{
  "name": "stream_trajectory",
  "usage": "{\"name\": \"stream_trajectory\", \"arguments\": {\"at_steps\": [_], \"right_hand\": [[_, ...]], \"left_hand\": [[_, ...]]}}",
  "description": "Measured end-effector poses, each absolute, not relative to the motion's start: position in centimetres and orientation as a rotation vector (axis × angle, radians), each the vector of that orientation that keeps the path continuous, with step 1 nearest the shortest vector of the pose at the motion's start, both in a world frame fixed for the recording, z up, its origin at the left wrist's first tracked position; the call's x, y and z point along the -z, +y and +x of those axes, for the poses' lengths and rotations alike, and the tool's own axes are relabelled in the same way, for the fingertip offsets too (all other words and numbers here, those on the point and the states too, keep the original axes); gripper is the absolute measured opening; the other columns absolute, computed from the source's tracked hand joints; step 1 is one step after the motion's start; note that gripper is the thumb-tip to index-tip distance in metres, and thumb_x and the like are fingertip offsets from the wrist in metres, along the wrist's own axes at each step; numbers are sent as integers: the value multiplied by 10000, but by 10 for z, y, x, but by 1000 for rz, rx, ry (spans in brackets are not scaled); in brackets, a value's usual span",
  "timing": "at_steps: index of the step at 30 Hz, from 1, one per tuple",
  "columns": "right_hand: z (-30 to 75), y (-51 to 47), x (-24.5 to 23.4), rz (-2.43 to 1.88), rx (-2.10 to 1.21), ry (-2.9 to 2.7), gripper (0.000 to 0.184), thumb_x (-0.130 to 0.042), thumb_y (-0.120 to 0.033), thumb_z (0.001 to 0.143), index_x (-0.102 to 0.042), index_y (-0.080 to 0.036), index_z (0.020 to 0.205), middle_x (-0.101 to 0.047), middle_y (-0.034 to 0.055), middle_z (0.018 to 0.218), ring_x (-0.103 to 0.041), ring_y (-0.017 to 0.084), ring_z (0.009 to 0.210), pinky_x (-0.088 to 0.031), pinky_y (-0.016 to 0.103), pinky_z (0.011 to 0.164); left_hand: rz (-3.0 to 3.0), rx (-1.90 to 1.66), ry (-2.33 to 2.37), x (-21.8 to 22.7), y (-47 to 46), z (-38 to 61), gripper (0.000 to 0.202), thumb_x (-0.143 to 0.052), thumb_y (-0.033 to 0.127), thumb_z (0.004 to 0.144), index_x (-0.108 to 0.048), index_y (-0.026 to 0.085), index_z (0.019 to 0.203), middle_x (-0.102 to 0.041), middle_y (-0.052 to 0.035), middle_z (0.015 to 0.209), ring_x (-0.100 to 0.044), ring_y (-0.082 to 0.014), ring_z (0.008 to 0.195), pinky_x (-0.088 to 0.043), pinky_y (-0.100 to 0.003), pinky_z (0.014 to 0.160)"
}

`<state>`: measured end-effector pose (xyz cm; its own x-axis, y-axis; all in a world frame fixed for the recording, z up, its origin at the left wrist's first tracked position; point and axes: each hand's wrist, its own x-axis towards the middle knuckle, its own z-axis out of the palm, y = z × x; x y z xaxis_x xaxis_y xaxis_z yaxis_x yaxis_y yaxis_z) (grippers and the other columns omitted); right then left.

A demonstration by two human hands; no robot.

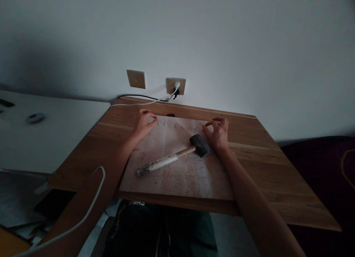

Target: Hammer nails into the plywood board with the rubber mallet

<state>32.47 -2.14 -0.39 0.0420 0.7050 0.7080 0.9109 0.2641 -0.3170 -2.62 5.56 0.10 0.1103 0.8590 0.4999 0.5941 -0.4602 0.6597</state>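
A flat reddish-white board (166,183) lies on a wooden table. Along its far edge runs a row of several small nails (175,125). At the left end of the row, my left hand (144,123) has thumb and fingertips pinched together by the board's far left corner. Past the right end, my right hand (218,134) makes a similar pinch near the far right corner. Whatever is between the fingertips of either hand is too small to make out. A mallet (200,145) with a black head and a worn, whitish handle rests diagonally across the board, untouched by both hands.
The wooden table (257,168) stands against a wall with a socket (176,86) and plugged-in cables. To the left is a white table (63,127) bearing a computer mouse (35,118). A white cable (90,209) hangs over my left forearm. Dark fabric (318,164) lies at the right.
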Motion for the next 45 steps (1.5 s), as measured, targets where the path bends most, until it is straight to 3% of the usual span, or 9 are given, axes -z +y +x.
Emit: {"name": "stream_trajectory", "arguments": {"at_steps": [3,19,45], "right_hand": [[325,-21,4,-1493,321,-1726,116,-690,-332,904,-714,-223,873,-539,124,1160,-515,304,1094,-489,531,978],[327,-22,8,-1601,332,-1733,168,-688,-375,898,-703,-223,828,-561,139,1181,-517,327,1123,-445,544,973],[329,-20,9,-1608,290,-1741,158,-701,-348,882,-701,-220,788,-570,135,1166,-526,333,1109,-466,551,958]], "left_hand": [[2212,-1227,1382,-1,52,-23,76,-759,190,803,-714,221,856,-560,-68,1204,-583,-254,1204,-451,-461,1126],[2332,-1138,1387,-5,45,-18,63,-707,158,823,-683,207,854,-566,-72,1165,-601,-255,1162,-487,-446,1091],[2319,-1120,1401,-6,44,-17,88,-701,132,817,-680,217,823,-588,-63,1146,-616,-241,1122,-498,-435,1083]]}}
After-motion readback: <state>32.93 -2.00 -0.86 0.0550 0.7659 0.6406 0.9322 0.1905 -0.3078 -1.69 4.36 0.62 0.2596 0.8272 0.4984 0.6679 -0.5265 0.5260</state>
